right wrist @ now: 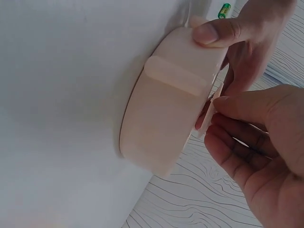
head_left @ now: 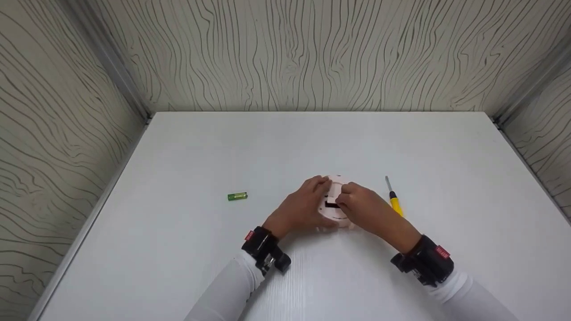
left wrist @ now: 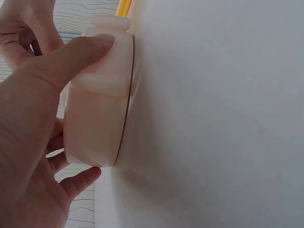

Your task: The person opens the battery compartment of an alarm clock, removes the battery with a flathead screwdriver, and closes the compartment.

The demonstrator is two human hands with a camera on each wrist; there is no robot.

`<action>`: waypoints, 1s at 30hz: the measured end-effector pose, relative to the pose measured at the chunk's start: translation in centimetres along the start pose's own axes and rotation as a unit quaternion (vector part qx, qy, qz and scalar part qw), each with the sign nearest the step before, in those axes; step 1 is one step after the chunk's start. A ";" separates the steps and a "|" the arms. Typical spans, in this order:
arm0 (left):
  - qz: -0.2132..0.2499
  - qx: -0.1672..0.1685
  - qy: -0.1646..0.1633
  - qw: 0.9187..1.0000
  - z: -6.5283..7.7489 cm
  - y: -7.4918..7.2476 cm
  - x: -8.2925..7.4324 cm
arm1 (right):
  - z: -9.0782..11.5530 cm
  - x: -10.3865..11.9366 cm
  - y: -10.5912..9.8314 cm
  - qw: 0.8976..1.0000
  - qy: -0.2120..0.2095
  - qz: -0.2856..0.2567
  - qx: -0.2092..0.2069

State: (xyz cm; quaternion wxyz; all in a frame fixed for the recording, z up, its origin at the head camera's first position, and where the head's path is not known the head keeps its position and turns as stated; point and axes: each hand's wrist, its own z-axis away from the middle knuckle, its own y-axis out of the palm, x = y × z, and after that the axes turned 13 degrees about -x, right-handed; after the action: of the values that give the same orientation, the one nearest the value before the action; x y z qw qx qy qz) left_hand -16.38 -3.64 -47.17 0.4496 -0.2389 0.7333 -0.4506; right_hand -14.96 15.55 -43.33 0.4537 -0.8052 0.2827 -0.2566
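A round, pale pink device lies flat on the white table, its back face up. My left hand holds it around the side, with the thumb on the near wall and the fingers around the far edge. Between thumb and fingertips, my right hand pinches a thin pale battery cover. In the right wrist view the cover stands tilted up from the back face. A dark battery slot shows beside the right fingertips in the head view; the fingers hide part of it.
A green battery lies on the table to the left of the hands. Just right of the right hand is a screwdriver with a yellow handle, its tip pointing away. Wood-patterned walls stand behind the table and at both sides.
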 end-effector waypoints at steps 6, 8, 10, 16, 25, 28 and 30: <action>-0.012 0.002 0.003 1.000 -0.1 0.1 0.0 | 0.4 0.1 0.5 1.000 -0.023 0.000 -0.006; -0.013 0.002 0.004 1.000 -0.1 0.2 0.1 | 0.4 0.2 0.5 1.000 -0.027 -0.002 -0.005; -0.014 0.003 0.003 1.000 -0.1 0.2 0.1 | 0.5 0.2 0.6 1.000 -0.027 -0.002 -0.003; -0.010 0.006 -0.002 1.000 -0.1 0.1 0.1 | 0.5 0.2 0.7 1.000 -0.015 0.000 0.007; -0.011 0.002 0.002 1.000 0.0 0.0 0.0 | 0.5 0.3 0.6 1.000 -0.016 -0.003 0.006; -0.008 0.003 0.001 1.000 0.0 0.0 0.0 | 0.5 0.3 0.7 1.000 -0.014 -0.007 0.006; -0.006 0.003 0.000 1.000 0.1 -0.1 0.0 | 0.4 0.2 0.7 1.000 -0.012 -0.011 0.005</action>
State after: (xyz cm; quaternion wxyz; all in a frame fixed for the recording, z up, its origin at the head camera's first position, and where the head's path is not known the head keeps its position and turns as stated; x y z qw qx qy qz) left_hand -16.32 -3.69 -47.10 0.4476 -0.2415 0.7306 -0.4557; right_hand -14.65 15.33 -44.10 0.4581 -0.8093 0.2667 -0.2531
